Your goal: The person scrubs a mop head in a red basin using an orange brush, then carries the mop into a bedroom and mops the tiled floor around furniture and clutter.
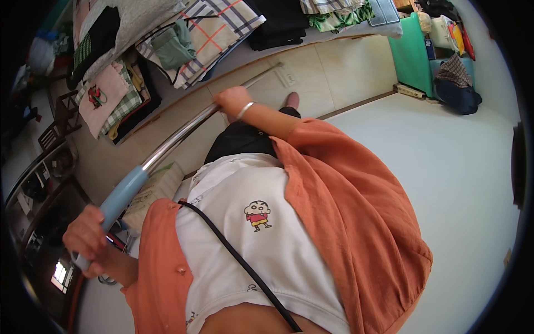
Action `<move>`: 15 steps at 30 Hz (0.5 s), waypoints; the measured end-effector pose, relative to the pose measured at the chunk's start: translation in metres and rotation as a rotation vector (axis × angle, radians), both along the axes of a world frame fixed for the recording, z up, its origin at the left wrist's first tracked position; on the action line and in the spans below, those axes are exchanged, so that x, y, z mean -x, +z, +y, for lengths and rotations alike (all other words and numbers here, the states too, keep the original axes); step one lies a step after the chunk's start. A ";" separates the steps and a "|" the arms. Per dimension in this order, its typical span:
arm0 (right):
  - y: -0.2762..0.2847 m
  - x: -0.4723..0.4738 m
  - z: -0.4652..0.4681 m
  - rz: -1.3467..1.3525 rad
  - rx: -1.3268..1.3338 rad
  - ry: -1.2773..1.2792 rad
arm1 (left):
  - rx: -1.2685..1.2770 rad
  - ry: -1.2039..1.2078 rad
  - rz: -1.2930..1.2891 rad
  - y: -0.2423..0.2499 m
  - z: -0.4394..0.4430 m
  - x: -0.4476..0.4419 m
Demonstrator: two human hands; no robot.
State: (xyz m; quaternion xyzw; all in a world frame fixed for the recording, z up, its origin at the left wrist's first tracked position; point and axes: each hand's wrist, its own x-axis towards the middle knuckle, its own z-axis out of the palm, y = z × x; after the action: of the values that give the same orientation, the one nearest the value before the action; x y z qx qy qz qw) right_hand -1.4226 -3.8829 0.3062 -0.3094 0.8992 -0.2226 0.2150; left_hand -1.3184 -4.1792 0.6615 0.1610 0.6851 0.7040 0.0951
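A long-handled pole [179, 137] of shiny metal, with a light blue grip, runs slantwise from the lower left to the floor. My left hand [85, 240] is closed round the blue grip close to its grey end cap. Farther down, my right hand [234, 100], with a bangle at the wrist, grasps the metal shaft. The pole's far end reaches a pale flat head [287, 76] on the tiled floor, by my shoe [293, 100]; its exact kind is hard to tell.
Ahead stands a bed or low platform with folded checked cloth [221, 33], black clothes [277, 25] and a pink cloth [104, 98]. A green cabinet [411, 54] and bags are at the upper right. A pale box [156, 192] stands left of my body, near dark glossy furniture [50, 234].
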 end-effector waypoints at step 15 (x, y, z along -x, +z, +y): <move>0.059 -0.044 -0.121 -0.097 0.250 0.289 | 0.147 -0.209 0.092 0.099 -0.095 -0.051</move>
State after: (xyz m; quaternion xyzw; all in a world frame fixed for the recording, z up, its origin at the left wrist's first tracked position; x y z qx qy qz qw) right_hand -1.3788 -4.0044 0.3649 -0.4484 0.7994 -0.3141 0.2475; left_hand -1.2678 -4.2746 0.7602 0.2563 0.7179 0.6301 0.1478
